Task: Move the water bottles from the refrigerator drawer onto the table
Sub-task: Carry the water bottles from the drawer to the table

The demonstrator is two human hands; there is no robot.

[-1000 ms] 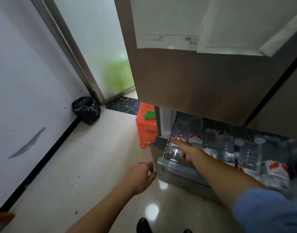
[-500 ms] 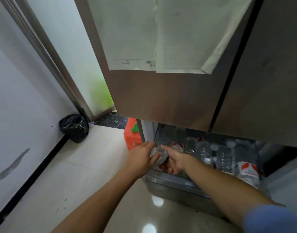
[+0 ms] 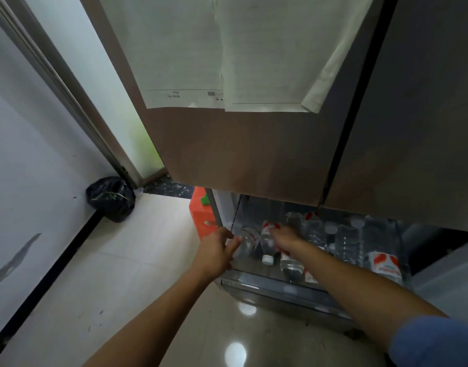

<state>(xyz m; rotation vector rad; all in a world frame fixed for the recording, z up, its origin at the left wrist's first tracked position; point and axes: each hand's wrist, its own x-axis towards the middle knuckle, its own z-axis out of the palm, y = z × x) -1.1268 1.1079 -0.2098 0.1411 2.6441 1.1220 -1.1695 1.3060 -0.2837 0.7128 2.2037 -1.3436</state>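
left hand [image 3: 214,254] grasps clear bottle [image 3: 245,243] | right hand [image 3: 287,241] grips labelled bottle [image 3: 267,243] | both inside refrigerator drawer [image 3: 280,288]

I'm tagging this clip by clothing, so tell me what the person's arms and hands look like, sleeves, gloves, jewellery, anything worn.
Both hands are bare: no gloves, and no rings or watch that I can make out on the left hand or right hand. The left forearm is uncovered as far as the frame shows. The right arm has a blue sleeve pushed up past the forearm.

Two bare forearms, blue sleeve [image 3: 436,340] pushed up on the right arm, no rings visible
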